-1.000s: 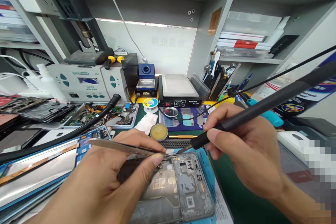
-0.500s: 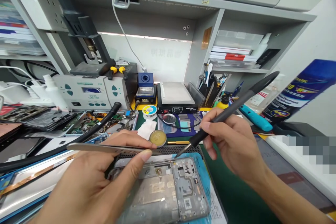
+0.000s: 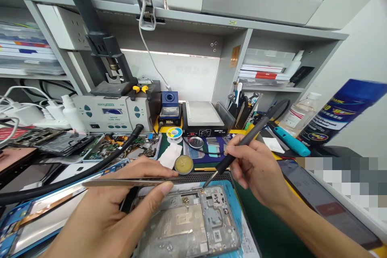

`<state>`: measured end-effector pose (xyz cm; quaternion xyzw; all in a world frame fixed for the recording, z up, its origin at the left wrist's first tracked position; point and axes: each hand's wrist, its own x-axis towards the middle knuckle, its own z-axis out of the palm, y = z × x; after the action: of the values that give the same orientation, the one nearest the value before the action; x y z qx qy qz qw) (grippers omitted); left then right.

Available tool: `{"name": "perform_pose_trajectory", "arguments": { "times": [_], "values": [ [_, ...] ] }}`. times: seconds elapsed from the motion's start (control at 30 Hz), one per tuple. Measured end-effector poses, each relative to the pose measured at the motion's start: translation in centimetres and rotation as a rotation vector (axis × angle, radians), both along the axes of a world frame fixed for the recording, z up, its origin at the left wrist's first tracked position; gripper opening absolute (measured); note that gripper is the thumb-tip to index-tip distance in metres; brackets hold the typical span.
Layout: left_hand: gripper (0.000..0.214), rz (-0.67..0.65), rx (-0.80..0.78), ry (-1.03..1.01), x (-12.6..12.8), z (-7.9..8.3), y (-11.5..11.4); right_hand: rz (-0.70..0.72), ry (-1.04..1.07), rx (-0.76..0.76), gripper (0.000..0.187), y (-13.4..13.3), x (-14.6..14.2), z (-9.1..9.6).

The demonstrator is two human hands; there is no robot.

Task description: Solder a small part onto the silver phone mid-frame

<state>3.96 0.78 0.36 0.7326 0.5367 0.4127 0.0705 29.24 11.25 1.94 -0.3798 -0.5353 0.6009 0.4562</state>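
Note:
A bare phone frame (image 3: 187, 225) lies on a blue-and-white sheet in front of me, with metal plates and small contacts showing. My right hand (image 3: 250, 165) grips a black soldering iron (image 3: 244, 141) like a pen. The iron's tip meets or hovers just over the frame's upper edge, near its middle; contact is hard to tell. In my left hand (image 3: 130, 205), between thumb and forefinger, are metal tweezers (image 3: 121, 183), held nearly level over the frame's left part. Their points are hidden behind my fingers.
Behind the frame stand a flux tin (image 3: 184, 164), a solder spool (image 3: 174, 133) and a heating plate (image 3: 204, 115). A hot-air station (image 3: 113, 113) is at back left, its black hose (image 3: 99, 169) crossing the left side. A blue spray can (image 3: 341, 113) stands right.
The camera view has tilted upward, so the bench and shelf sit lower in the picture. The iron's tip stays by the frame's upper edge, and both hands keep their tools.

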Motion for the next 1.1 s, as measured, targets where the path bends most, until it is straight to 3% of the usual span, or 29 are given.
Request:
{"name": "perform_pose_trajectory", "arguments": {
  "times": [0.37,0.67,0.97,1.1],
  "values": [
    [0.02,0.03,-0.005,0.065,0.0,-0.7,-0.9,-0.001,0.006,-0.004,0.02,0.3,0.1,-0.1],
    [0.014,-0.02,-0.094,0.007,0.4,0.4,-1.2,0.114,-0.069,-0.007,0.017,-0.9,0.0,0.4],
    [0.013,0.056,-0.213,0.036,0.4,1.0,-1.4,0.16,-0.156,-0.02,0.016,-1.3,-0.4,0.4],
    [0.014,0.039,-0.152,0.072,0.1,0.6,-1.7,0.136,-0.174,-0.015,0.017,-1.2,-0.5,0.1]
  ]
}}
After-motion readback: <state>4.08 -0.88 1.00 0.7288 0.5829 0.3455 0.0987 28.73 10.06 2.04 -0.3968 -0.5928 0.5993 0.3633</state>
